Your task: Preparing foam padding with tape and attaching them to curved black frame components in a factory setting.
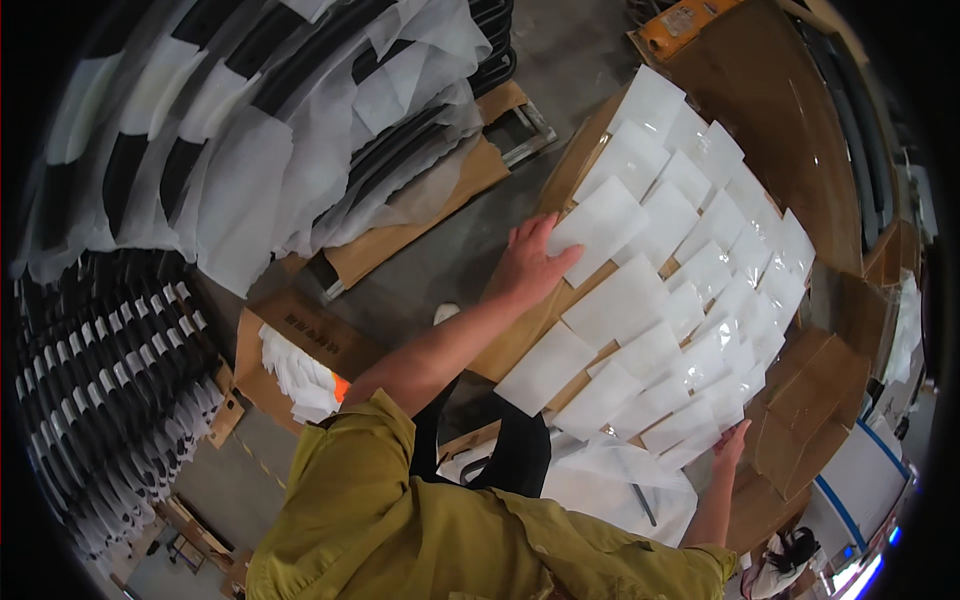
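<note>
My left hand rests at the left edge of a brown cardboard surface, thumb apart from the fingers, lying by the corner of a white sheet. Overlapping rows of white rectangular sheets cover the cardboard, and several carry shiny clear strips or film. At the near right corner of these sheets is my right hand, with its visible fingers stretched upward along the edge. Part of that hand is hidden by the angle. Neither hand shows a thing enclosed in it.
Black curved parts with white wrapping are stacked at the upper left, more black parts at lower left. An open carton holds white pieces beside my left arm. Brown cardboard stands right; translucent sheeting lies near my body.
</note>
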The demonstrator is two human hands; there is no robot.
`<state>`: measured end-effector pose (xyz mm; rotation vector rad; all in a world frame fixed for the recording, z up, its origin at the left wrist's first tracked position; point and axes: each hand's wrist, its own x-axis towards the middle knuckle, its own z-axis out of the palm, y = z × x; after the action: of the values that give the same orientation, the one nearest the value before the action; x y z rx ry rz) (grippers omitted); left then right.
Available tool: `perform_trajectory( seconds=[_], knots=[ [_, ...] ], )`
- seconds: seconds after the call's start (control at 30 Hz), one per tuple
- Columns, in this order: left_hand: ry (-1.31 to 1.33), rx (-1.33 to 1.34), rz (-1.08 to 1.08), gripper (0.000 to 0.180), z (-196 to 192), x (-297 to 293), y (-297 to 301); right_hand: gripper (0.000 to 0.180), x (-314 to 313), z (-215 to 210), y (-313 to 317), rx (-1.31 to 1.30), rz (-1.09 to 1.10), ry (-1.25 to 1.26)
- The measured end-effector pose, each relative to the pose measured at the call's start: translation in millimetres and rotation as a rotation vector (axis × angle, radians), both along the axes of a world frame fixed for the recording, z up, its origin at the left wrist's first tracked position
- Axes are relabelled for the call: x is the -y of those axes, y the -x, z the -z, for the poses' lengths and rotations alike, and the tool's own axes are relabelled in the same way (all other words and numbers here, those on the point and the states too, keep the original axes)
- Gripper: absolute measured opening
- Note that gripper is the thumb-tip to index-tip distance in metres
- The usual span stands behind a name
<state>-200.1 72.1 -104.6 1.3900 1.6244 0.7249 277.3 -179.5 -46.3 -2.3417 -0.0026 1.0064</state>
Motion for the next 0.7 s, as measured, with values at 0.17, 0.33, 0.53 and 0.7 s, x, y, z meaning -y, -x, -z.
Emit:
perform_trajectory(
  seconds=[0.17, 0.33, 0.53, 0.7],
  knots=[
    [-0.063, -0.038, 0.116, 0.060, 10.8, -38.3, -0.5, 0.068, 10.3, 2.8, 21.7, 0.058, 0.086, 0.015],
    [-0.142, 0.050, 0.113, 0.058, 36.2, -72.8, -2.9, 0.070, 9.4, -6.4, 39.6, 0.081, 0.036, 0.057],
    [-0.136, 0.042, 0.229, 0.056, 10.8, -132.8, -28.4, 0.073, 16.5, -5.9, 72.9, -0.035, 0.156, -0.064],
    [0.033, 0.067, 0.270, 0.055, 22.9, -167.7, -40.2, 0.069, 22.0, -5.8, 103.9, -0.106, 0.240, -0.146]
  ],
)
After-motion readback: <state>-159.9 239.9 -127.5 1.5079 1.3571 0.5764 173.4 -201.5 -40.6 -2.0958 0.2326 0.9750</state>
